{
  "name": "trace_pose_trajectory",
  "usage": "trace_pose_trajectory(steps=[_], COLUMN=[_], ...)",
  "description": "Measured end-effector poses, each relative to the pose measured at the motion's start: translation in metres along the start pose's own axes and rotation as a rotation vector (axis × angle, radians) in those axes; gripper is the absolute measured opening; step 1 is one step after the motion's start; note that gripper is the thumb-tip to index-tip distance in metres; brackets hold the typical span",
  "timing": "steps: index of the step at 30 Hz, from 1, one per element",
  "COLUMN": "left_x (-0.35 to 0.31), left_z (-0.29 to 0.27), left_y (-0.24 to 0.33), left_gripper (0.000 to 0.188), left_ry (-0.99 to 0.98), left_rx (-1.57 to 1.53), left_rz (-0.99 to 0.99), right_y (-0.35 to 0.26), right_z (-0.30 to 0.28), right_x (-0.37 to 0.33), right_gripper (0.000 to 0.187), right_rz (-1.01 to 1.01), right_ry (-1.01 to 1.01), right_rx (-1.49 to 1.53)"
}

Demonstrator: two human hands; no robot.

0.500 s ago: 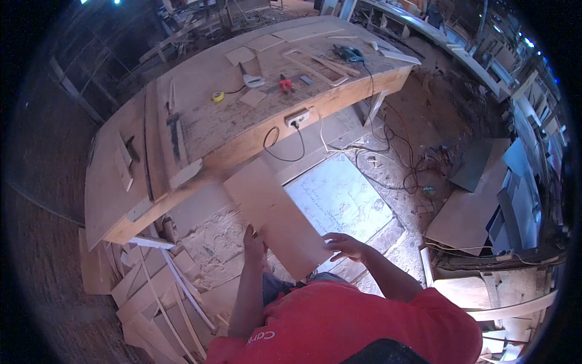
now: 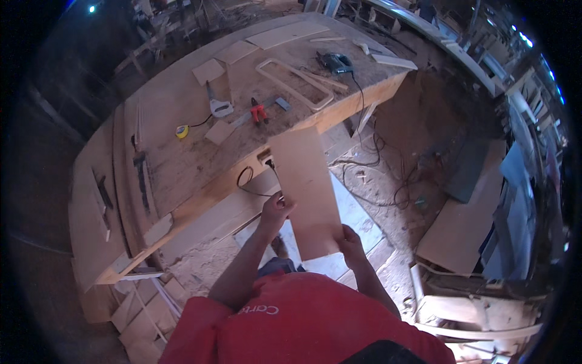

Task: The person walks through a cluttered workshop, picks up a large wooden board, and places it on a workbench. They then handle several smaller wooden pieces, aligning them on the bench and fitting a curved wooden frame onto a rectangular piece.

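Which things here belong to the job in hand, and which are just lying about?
In hand:
flat brown board, held at its left edge by the left hand and near its lower right corner by the right hand

Apparently just lying about, on the workbench:
yellow tape measure
white-handled saw
red-handled pliers
corded power tool

A red shirt [image 2: 309,321] with short sleeves [image 2: 193,324] carries white lettering [image 2: 259,310]. Dark bluish-grey legwear [image 2: 276,266] shows just past its hem, creased. The forearms [image 2: 247,256] and hands [image 2: 277,209] are bare.
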State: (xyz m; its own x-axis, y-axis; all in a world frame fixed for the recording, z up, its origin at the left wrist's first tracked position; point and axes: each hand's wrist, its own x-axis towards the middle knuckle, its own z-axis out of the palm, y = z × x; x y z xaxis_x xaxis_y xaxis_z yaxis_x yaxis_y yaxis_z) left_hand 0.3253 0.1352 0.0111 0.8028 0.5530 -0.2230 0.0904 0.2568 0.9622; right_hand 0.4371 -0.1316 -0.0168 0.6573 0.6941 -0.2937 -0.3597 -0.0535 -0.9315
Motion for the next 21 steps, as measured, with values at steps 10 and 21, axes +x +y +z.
trace_pose_trajectory(steps=[10,21], left_x=[0.156,0.138], left_z=[-0.017,-0.048], left_y=[0.038,-0.114], left_gripper=[0.044,0.053], left_ry=[0.325,0.370], left_rx=[0.792,0.896], left_rz=[0.300,-0.541], right_y=[-0.211,-0.300], right_z=[-0.075,-0.102], right_x=[0.211,0.636], right_gripper=[0.037,0.037], right_rz=[-0.341,-0.502], right_ry=[0.329,0.172], right_rx=[-0.607,-0.975])
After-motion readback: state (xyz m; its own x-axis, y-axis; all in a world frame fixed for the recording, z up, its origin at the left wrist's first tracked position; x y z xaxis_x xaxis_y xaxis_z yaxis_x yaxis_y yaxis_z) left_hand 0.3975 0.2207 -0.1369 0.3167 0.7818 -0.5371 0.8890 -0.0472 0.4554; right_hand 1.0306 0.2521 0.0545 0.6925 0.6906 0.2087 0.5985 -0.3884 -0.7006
